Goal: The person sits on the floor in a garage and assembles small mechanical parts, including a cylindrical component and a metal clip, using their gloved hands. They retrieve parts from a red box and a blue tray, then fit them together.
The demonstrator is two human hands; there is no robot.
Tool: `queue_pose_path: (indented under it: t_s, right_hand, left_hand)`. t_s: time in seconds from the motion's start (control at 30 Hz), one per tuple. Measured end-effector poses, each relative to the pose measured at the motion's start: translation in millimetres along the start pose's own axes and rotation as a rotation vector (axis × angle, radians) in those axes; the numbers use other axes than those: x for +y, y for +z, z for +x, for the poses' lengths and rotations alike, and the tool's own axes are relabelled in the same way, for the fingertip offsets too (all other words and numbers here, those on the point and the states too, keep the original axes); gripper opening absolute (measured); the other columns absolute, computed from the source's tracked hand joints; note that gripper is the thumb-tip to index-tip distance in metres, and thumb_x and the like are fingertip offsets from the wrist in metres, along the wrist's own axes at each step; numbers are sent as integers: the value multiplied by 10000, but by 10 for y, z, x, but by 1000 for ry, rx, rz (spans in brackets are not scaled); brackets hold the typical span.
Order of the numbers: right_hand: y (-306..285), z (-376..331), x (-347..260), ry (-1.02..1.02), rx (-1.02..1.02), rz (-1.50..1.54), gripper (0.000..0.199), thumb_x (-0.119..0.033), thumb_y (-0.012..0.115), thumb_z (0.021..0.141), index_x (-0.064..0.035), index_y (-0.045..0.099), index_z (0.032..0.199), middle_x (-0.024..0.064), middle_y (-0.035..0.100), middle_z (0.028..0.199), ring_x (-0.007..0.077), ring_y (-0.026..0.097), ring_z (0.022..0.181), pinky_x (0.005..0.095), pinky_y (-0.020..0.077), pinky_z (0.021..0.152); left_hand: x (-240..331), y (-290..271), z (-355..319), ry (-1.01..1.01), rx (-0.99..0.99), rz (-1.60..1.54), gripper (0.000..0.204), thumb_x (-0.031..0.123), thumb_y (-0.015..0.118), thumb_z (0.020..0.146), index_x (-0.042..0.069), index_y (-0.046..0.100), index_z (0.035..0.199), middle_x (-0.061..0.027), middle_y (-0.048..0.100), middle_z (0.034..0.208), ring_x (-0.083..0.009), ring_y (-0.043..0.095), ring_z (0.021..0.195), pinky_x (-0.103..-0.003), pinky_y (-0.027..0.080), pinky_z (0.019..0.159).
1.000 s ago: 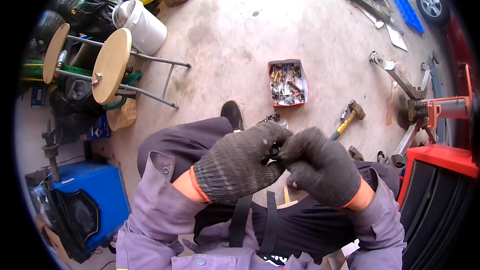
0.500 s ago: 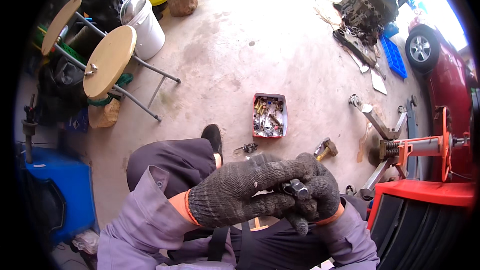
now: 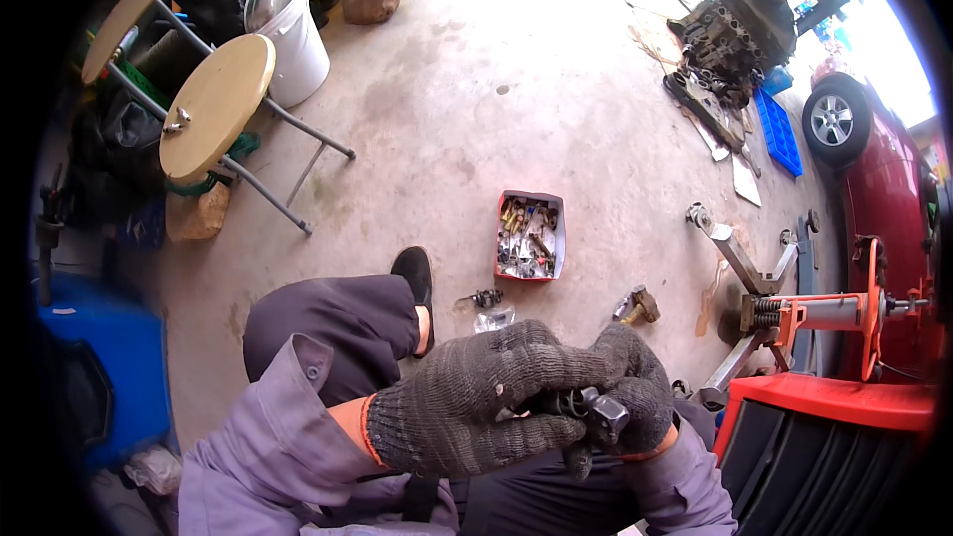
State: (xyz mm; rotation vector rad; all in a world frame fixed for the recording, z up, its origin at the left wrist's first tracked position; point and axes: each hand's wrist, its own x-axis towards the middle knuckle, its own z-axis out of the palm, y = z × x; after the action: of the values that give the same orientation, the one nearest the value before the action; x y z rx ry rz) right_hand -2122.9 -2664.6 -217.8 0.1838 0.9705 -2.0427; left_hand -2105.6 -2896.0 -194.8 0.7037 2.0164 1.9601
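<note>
Dark grey knitted gloves with orange cuffs cover both my hands, which meet in front of my lap. My left hand [image 3: 481, 402] is closed around a small dark metal part [image 3: 606, 417] with a shiny, faceted end. My right hand [image 3: 643, 387] grips the same part from the other side, its fingers curled against the left ones. Most of the part is hidden in the gloves, so its exact kind cannot be told. Just beyond the hands, a small clear plastic bag [image 3: 493, 320] and a dark metal piece [image 3: 484, 298] lie on the floor.
A red-edged box [image 3: 499, 263] of metal parts stands ahead, with a hammer [image 3: 643, 306] to its right. At right are an orange floor jack [image 3: 824, 313], a red-topped bin or cart [image 3: 834, 387] and a red car [image 3: 884, 199]. A round folding stool [image 3: 223, 104] stands left.
The faceted end of the metal part has tipped downward and to the right, and the fingers have shifted around it. The plastic bag now shows beyond my left hand. The whole view has moved slightly.
</note>
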Motion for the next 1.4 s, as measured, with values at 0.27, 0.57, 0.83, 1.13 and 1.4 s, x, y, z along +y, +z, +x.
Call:
queue_pose_path:
  t_s: [0.27, 0.57, 0.83, 1.13, 1.4]
  right_hand:
    - [-37, -61, 22, -159, 20, -301, 290, -11, 735, 805, -28, 549, 1027, 108, 651, 1005, 165, 659, 859, 307, 548, 670]
    - [79, -100, -46, -47, 42, -248, 249, -4, 702, 859, -5, 568, 1069, 120, 641, 1077, 134, 633, 895, 277, 531, 719]
    - [266, -11, -9, -379, 21, -344, 340, -19, 691, 884, 54, 560, 1189, 204, 649, 1134, 262, 686, 991, 348, 594, 764]
    - [218, -118, -96, -453, -48, -358, 300, 62, 641, 901, 66, 561, 1190, 222, 668, 1107, 262, 699, 962, 366, 584, 826]
    - [154, -167, -145, -561, -35, -676, 304, -46, 787, 822, 33, 655, 1084, 141, 704, 966, 169, 692, 809, 298, 553, 690]
  left_hand:
    - [7, -20, -3, 87, -7, 103, 529, 134, 783, 823, 45, 604, 1313, -140, 651, 1014, -271, 664, 867, -356, 538, 753]
    - [-36, 53, -27, 111, 112, 74, 526, 153, 738, 868, 31, 558, 1347, -153, 654, 1002, -279, 659, 868, -365, 529, 760]
    - [99, 13, -48, -359, 223, -515, 587, 44, 695, 909, -4, 436, 1434, -109, 606, 1272, -158, 596, 1137, -312, 506, 982]
    - [71, -10, -19, -451, 122, -656, 549, 27, 628, 949, -18, 406, 1449, -115, 593, 1272, -180, 573, 1180, -335, 476, 1018]
    - [78, 43, -13, -319, 82, -535, 477, 15, 624, 942, -31, 478, 1394, -150, 579, 1341, -204, 564, 1228, -337, 479, 1015]
